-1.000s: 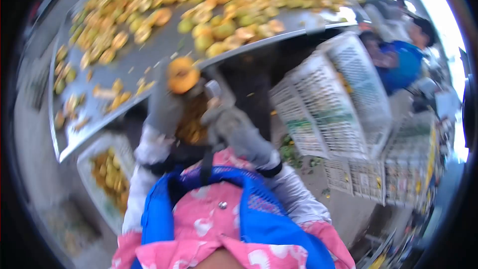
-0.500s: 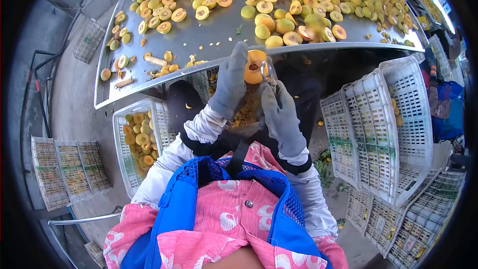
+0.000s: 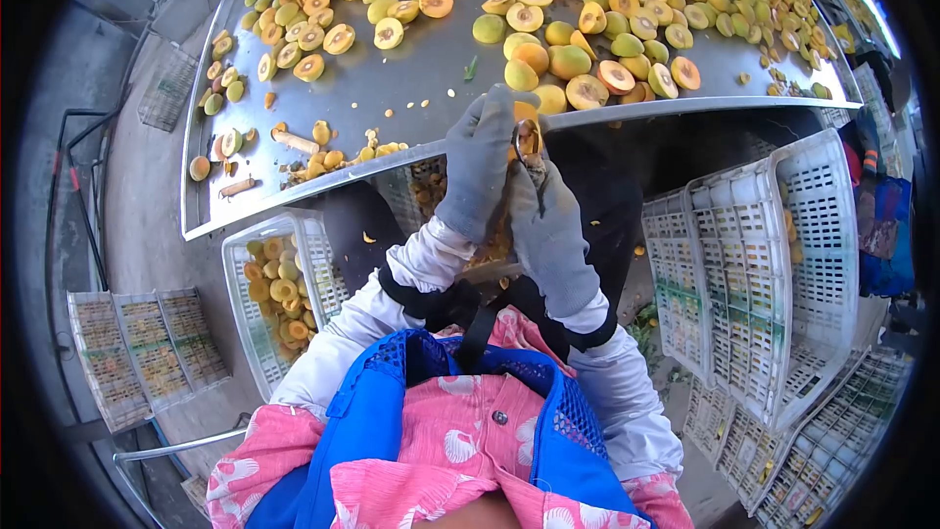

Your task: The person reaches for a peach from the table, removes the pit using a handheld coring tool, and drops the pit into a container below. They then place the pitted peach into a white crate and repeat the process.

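Note:
Gloved in grey, my left hand (image 3: 477, 162) holds a halved orange-yellow fruit (image 3: 527, 123) just past the near edge of the metal table (image 3: 392, 88). My right hand (image 3: 550, 230) is closed around a small tool with a curved metal loop (image 3: 516, 145), which touches the cut face of the fruit. The two hands are close together. Below them, fruit scraps show partly behind the gloves. Many halved fruits (image 3: 436, 2) lie across the table. Two wooden-handled tools (image 3: 294, 140) rest at its near left, beside small scraps.
A white crate of fruit halves (image 3: 279, 289) stands left of my legs. Stacked white crates (image 3: 749, 264) stand to the right, with more crates (image 3: 803, 441) below. Another crate stack (image 3: 147, 353) is at the far left. Part of a person (image 3: 881, 225) shows at the right edge.
The held fruit has tilted, so its cut face shows less, and the hands have come closer together. The camera view has shifted slightly.

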`<state>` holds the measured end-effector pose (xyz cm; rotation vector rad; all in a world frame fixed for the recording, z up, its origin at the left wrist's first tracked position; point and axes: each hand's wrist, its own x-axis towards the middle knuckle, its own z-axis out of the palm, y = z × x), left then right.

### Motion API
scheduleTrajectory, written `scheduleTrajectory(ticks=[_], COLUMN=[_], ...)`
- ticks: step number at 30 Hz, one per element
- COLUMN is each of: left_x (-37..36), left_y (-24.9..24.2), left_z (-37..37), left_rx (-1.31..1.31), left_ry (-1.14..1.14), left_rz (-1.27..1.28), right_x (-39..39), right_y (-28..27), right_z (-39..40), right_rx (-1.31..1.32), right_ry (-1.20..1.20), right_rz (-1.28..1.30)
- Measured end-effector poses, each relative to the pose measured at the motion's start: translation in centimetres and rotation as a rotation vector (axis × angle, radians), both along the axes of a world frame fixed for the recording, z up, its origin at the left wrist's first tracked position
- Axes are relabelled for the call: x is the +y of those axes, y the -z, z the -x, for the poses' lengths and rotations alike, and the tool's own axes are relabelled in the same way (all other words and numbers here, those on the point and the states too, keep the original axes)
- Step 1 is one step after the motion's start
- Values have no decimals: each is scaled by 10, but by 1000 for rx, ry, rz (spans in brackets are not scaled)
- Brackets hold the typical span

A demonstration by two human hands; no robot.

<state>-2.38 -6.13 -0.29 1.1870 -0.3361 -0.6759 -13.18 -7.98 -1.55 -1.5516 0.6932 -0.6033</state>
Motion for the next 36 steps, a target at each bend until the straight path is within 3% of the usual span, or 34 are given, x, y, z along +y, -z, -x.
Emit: scheduleTrajectory(ticks=[1,3,6,10,12,16,18,19,21,23,26,28,29,31,32,34,36], left_x=[-2,-6,-10,-19,-24,-29,-26,-28,-32,-32,-33,-28,-30,-38,-40,-37,-34], left_y=[0,-2,4,-14,-17,-25,-27,-17,-17,-18,-32,-36,-30,-13,-9,-4,-6], left_z=[-2,-8,-25,-21,-19,-22,-31,-35,-32,-28,-35,-37,-40,-47,-47,-46,-54], left_rx=[4,43,-139,-171,-335,-399,-99,-144,-223,-294,-143,189,195,-69,-75,-367,-213], left_ry=[6,-6,35,-34,-160,-149,40,17,-41,-100,19,195,193,174,171,46,139], left_rz=[0,0,-25,42,-16,11,69,87,47,-2,-43,-31,-36,-166,-158,-150,-114], right_x=[0,-1,-1,-13,-18,-29,-33,-32,-34,-37,-43,-45,-40,-40,-45,-52,-53], right_y=[-2,-6,7,-1,-6,-11,19,10,-27,-48,-51,-51,-52,-44,-44,-50,-50], right_z=[-3,-12,-27,-36,-40,-37,-48,-46,-37,-34,-29,-29,-32,-29,-29,-27,-29], right_rx=[4,-89,-252,-135,-285,-103,-226,-226,9,72,55,62,109,61,-2,51,27], right_ry=[6,35,58,31,-13,-60,85,82,-142,-143,-239,-274,-197,-243,-291,-358,-390], right_rz=[0,-248,-215,-177,-554,-632,207,204,-614,-699,-815,-938,-885,-933,-968,-1093,-1061])
